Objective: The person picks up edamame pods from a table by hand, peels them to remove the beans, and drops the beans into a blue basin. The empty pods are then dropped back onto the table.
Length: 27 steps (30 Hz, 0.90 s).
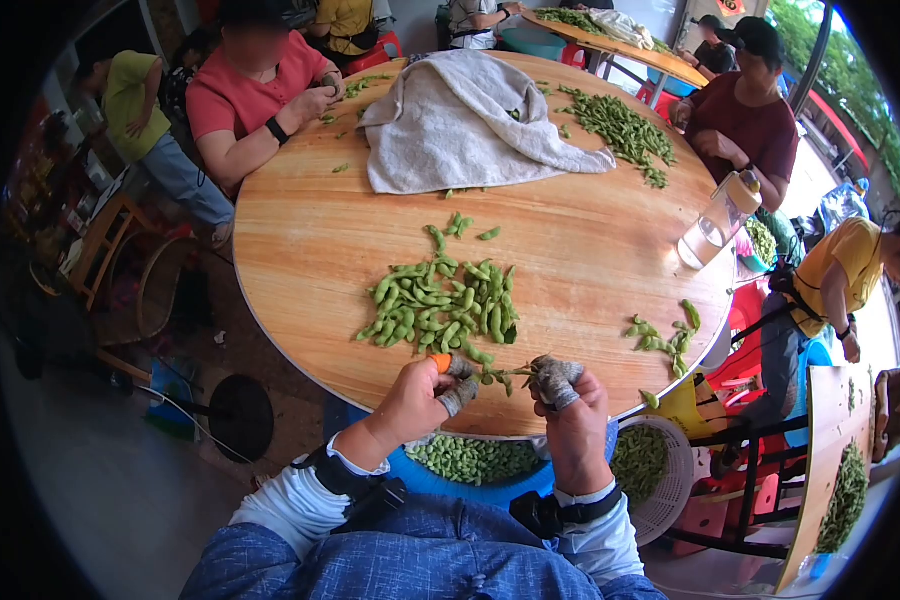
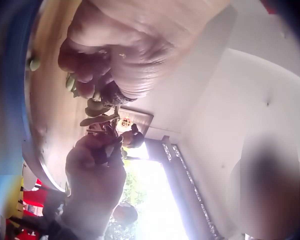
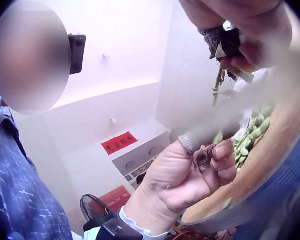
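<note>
My right hand [image 1: 575,410], with grey covers on its thumb and finger, pinches a thin edamame stem [image 1: 518,372] over the table's near edge. The stem also shows hanging from that hand in the right wrist view, a brown stalk [image 3: 217,82]. Facing it, my left hand [image 1: 415,395] has its fingers curled in, with grey covers and an orange fingertip cover [image 1: 440,362]. It pinches at a green edamame pod [image 1: 488,376] at the stem's left end. In the left wrist view, pods [image 2: 97,120] lie between the two hands. Just beyond them is a pile of edamame pods [image 1: 440,300].
Below the table edge, a blue tub [image 1: 410,470] holds many pods, beside a white basket [image 1: 675,470]. A grey towel [image 1: 450,130], more pods [image 1: 620,125] and a water bottle [image 1: 715,225] are on the round table [image 1: 300,240]. People sit around it.
</note>
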{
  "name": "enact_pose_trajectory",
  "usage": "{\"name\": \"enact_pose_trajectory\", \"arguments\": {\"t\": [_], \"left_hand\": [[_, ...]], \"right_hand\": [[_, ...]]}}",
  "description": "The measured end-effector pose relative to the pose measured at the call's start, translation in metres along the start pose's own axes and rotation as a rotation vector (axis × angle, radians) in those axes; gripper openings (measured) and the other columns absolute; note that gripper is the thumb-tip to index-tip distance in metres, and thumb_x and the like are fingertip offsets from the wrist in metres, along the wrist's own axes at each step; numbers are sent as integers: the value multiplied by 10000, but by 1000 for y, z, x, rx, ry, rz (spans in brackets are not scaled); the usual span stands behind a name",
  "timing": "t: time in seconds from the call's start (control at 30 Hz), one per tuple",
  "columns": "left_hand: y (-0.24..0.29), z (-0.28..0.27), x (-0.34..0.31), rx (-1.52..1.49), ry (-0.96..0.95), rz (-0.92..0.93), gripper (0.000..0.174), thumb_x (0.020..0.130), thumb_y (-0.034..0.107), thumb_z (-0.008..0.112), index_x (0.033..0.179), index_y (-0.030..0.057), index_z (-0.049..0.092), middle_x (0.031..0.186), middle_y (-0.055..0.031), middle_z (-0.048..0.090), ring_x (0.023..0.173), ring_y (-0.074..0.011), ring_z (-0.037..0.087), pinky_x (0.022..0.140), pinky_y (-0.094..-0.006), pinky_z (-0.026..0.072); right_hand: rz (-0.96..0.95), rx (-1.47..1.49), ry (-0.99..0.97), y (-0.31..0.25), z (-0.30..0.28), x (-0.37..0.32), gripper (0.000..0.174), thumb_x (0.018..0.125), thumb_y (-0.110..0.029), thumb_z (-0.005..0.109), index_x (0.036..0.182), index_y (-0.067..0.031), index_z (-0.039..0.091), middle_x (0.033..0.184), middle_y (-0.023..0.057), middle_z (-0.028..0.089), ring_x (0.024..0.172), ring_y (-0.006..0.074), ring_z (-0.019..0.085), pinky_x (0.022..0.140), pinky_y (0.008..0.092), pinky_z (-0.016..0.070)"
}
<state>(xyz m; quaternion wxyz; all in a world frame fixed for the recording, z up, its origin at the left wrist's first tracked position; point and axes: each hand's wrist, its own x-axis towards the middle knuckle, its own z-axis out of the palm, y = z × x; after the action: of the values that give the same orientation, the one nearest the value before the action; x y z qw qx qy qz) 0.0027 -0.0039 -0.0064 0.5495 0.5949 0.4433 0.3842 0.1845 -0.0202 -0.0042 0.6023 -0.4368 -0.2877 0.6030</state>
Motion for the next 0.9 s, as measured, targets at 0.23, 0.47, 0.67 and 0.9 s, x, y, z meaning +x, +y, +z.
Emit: {"name": "enact_pose_trajectory", "arguments": {"t": [0.23, 0.47, 0.67, 0.9], "left_hand": [[-2, -3, -7, -121, -180, -109, 59, 804, 68, 513, 809, 11, 529, 619, 22, 488, 542, -48, 439, 490, -193, 361], [-4, -16, -23, -227, -145, -229, 58, 809, 80, 520, 788, 26, 526, 625, 7, 509, 549, -49, 458, 502, -192, 377], [8, -10, -21, -418, -47, -128, 115, 783, 94, 575, 855, 14, 536, 717, -37, 579, 622, -80, 536, 556, -194, 427], [14, 8, -20, -13, 9, 102, 199, 718, 41, 635, 876, -37, 543, 765, -56, 595, 703, -88, 560, 634, -224, 459]], "right_hand": [[9, -80, -10, -7, -9, 7, 101, 766, -104, 562, 819, -19, 574, 659, 12, 557, 547, 63, 467, 466, 180, 340], [-144, -449, -56, -40, -33, 26, 189, 755, -119, 583, 881, 19, 559, 679, 27, 574, 567, 65, 476, 478, 195, 362], [-337, -1154, 112, -56, -14, 26, 227, 758, -44, 585, 945, 70, 523, 758, 70, 593, 709, 122, 548, 638, 237, 457], [131, -139, -340, -19, -6, -20, 326, 784, -29, 554, 1097, 26, 483, 841, 12, 568, 795, 87, 526, 731, 221, 423]]}}
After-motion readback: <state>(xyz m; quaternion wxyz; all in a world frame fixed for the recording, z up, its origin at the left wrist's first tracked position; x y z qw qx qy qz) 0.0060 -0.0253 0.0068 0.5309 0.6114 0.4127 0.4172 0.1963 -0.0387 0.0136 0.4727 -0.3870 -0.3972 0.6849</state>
